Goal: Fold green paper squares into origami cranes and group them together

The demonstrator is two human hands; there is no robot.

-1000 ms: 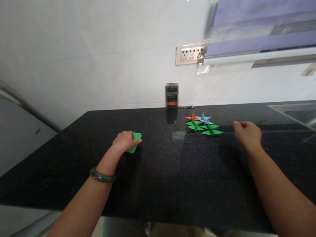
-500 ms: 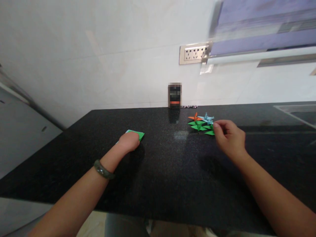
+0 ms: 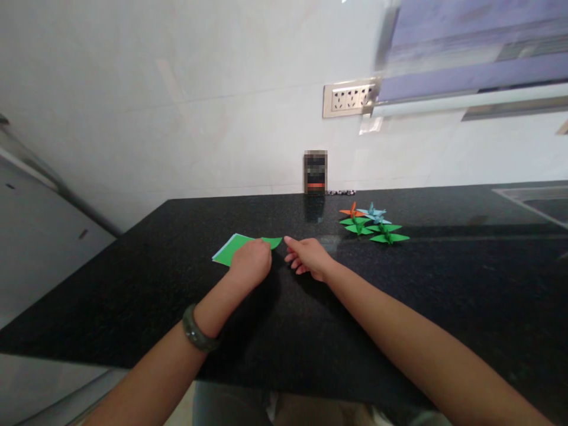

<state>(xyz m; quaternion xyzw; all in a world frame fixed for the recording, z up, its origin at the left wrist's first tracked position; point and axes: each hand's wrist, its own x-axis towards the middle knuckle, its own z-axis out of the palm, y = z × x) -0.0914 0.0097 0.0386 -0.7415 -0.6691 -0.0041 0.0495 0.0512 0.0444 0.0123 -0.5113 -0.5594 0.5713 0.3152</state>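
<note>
My left hand [image 3: 251, 259], with a dark bangle on its wrist, is closed on a green sheet of paper [image 3: 273, 242] whose corner sticks out to the right. Beneath and to the left of that hand lies a small stack of square paper [image 3: 226, 251], green on top with pale edges below. My right hand [image 3: 310, 258] is empty, its fingers apart, and its thumb tip is close to the sheet's corner; whether they touch I cannot tell. Folded paper cranes sit in a group farther right: an orange crane [image 3: 352, 211], light blue ones [image 3: 373, 211] and green ones [image 3: 389, 237].
The black stone counter [image 3: 284, 331] runs up to a pale tiled wall. Against the wall stands a blurred-out dark upright object [image 3: 315, 173] with a beaded strap [image 3: 341, 192] beside it. A socket panel [image 3: 350, 99] is on the wall above.
My right hand has left the cranes and moved left toward my left hand. A green crane now shows fully where it was. My left hand has shifted right, drawing a green sheet off the stack.
</note>
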